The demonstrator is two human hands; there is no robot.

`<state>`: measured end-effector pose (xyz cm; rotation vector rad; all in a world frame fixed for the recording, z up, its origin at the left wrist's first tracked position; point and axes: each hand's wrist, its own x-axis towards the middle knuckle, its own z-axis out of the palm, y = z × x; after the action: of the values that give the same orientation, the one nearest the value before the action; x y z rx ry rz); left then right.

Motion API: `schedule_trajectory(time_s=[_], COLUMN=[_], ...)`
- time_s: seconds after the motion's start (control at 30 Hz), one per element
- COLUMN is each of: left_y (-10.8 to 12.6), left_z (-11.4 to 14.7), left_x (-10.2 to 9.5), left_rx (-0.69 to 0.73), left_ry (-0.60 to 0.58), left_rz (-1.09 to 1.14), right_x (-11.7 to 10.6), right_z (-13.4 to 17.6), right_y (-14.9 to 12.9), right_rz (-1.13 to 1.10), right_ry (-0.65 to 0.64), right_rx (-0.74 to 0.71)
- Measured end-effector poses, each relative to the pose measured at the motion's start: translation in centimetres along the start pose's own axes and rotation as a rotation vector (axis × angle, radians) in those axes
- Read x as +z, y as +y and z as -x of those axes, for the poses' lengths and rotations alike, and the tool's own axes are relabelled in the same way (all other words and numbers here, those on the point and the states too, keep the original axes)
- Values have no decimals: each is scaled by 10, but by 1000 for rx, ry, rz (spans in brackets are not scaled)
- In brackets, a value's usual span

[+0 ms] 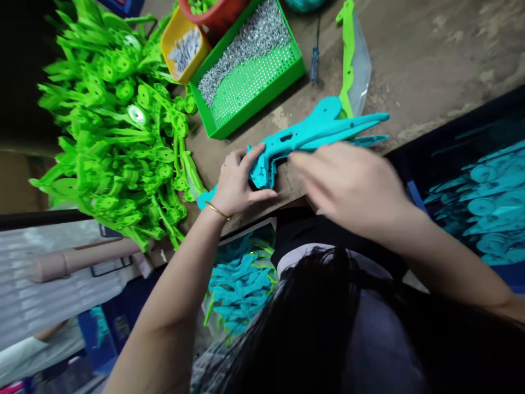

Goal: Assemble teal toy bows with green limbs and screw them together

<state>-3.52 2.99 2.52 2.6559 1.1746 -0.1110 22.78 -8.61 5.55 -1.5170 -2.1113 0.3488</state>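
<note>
On the workbench lies a turquoise plastic toy gun body (303, 134), its long pointed end toward the right. My left hand (238, 183) grips its left end, with the fingers over the top and the thumb stretched along the near side. A gold bangle is on that wrist. My right hand (344, 180), smeared by motion, is over the near side of the toy body with its fingers curled. Whether it holds anything small cannot be made out. Behind the body lies a lime-green strip-shaped part (348, 60) with a clear curved blade.
A large heap of lime-green parts (123, 120) covers the left. Behind stand a green basket (246, 106) of silvery screws, a yellow cup (166, 41) with small pale pieces, a red bowl (221, 19) and a screwdriver (314, 65). Turquoise parts (492, 197) fill a bin at right; others (241, 290) lie below the bench.
</note>
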Motion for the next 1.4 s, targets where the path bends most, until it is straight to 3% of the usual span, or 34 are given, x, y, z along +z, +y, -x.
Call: schedule_trajectory(time_s=[0.07, 0.1, 0.17, 0.27, 0.47, 0.57, 0.7, 0.9, 1.13, 1.3, 1.4], left_y=[4, 6, 11, 17, 20, 17, 13, 13, 15, 13, 9], left_z=[0, 0, 0, 2, 8, 9, 9, 8, 5, 3, 2], left_x=[0, -1, -1, -2, -1, 1, 7, 10, 10, 0, -7], left_rx=[-16, -29, -64, -92, -79, -76, -46, -79, -147, -123, -57], left_ry=[1, 3, 11, 29, 75, 107, 185, 154, 98, 66, 33], left_rz=[-14, -19, -29, -47, -81, -52, -1, 5, 88, 174, 243], right_x=[-15, -19, -20, -9, 1, -7, -22, -36, -32, -28, -23], right_z=[8, 10, 10, 8, 10, 7, -1, -9, -9, -9, -8], right_y=[19, 29, 44, 53, 45, 48, 56, 59, 59, 55, 59], right_rz=[85, 115, 107, 29, -29, -178, -423, -425, -472, -241, -244], right_ry=[217, 265, 241, 161, 262, 223, 33, -158, -134, -87, -53], right_rx=[201, 287, 359, 339, 375, 492, 651, 676, 721, 721, 684])
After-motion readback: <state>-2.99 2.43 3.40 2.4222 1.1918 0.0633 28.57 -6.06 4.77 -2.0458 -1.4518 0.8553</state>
